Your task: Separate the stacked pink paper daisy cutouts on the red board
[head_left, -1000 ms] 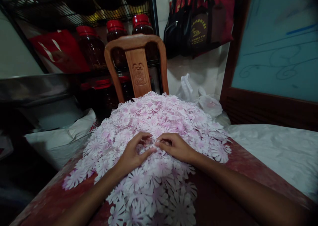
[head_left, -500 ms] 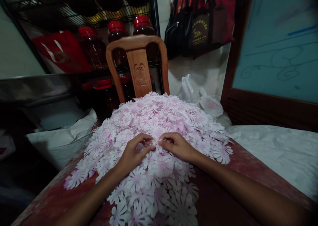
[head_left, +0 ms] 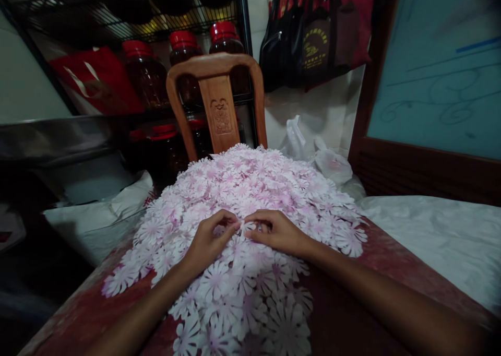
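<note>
A pile of white fabric-like flower cutouts with pale purple centres (head_left: pixel 242 189) covers much of the table. Over its near middle, my left hand (head_left: pixel 209 238) pinches the edge of one flower cutout (head_left: pixel 247 227) between thumb and forefinger. My right hand (head_left: pixel 279 233) reaches in from the other side. Its thumb and forefinger stand apart at the petals of that same cutout, the other fingers curled behind. Whether the right fingertips touch the petals is hard to tell.
The cutouts lie on a dark red table (head_left: pixel 399 262). Behind stands a carved wooden chair (head_left: pixel 219 105). A rack holds red-lidded jars (head_left: pixel 144 76). Bags (head_left: pixel 313 43) hang on the wall. White sheeting (head_left: pixel 438 236) lies at right, a white sack (head_left: pixel 105 210) at left.
The left thumb and forefinger have closed on the flower cutout. The right thumb and forefinger have parted and shifted slightly left. The cutout shows more clearly between the hands.
</note>
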Demonstrator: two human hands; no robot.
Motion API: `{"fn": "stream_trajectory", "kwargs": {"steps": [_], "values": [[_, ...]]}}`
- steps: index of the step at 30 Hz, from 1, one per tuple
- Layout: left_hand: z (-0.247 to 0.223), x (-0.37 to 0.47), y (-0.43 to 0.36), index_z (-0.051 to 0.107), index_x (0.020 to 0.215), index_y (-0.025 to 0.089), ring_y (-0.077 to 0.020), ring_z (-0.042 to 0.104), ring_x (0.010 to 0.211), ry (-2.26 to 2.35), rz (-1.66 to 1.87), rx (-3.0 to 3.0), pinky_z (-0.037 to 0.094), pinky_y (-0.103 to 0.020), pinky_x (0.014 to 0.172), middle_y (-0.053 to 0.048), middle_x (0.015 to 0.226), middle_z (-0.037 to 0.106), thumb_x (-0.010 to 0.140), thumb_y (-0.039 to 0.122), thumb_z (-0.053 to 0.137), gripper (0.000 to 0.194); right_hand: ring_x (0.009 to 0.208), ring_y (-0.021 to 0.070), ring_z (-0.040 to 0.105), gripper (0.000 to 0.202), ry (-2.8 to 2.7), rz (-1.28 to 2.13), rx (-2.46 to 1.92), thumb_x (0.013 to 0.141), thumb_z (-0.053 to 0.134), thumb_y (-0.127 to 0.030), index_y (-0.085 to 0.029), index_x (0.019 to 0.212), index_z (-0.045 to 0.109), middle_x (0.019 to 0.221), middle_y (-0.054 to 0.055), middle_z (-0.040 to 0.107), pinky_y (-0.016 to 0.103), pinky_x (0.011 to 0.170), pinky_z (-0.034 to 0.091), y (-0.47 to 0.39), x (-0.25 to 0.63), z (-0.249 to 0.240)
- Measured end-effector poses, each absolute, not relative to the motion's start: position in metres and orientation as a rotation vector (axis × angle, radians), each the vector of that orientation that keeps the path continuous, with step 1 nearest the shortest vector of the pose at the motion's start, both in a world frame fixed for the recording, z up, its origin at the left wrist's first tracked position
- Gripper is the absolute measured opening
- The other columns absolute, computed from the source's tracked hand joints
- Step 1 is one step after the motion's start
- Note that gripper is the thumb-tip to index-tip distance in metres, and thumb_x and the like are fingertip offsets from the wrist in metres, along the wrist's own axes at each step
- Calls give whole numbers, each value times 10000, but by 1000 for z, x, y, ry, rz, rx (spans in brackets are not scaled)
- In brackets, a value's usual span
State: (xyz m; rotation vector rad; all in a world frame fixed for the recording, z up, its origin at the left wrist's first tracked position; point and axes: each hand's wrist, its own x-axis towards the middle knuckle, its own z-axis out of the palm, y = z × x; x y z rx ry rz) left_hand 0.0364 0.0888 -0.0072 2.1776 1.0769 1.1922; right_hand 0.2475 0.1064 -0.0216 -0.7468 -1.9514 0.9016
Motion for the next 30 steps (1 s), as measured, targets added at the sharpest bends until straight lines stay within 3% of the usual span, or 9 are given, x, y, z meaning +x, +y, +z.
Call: {"fn": "stream_trajectory", "kwargs": {"steps": [6, 11, 19, 30], "values": [[-6, 38, 86, 613, 922, 176, -149, 609, 845, 1071, 1133, 2185, 465, -258, 792, -21, 886, 642, 902, 332, 594, 158, 558, 78, 439, 211, -1993, 838, -765, 842, 638, -326, -153, 907, 742, 683, 1, 585, 209, 523, 313, 106, 247, -19], [-6, 39, 87, 625, 995, 188, -159, 606, 842, 1068, 1134, 2202, 476, -274, 784, -37, 955, 650, 811, 368, 710, 271, 565, 83, 442, 208, -2007, 857, -773, 846, 629, -322, -148, 886, 736, 675, 1, 583, 211, 524, 310, 105, 248, -19], [-5, 39, 87, 656, 864, 169, -156, 585, 796, 1054, 1134, 2298, 454, -264, 737, -42, 845, 645, 857, 342, 660, 174, 539, 70, 413, 225, -2028, 831, -763, 845, 629, -339, -152, 889, 747, 629, -13, 554, 198, 509, 300, 106, 248, -22], [-5, 38, 88, 657, 833, 171, -164, 584, 800, 1018, 1136, 2326, 448, -274, 739, -45, 828, 645, 857, 331, 660, 162, 528, 69, 405, 227, -2036, 844, -778, 838, 631, -328, -144, 896, 751, 600, -18, 539, 196, 506, 299, 106, 248, -21]]}}
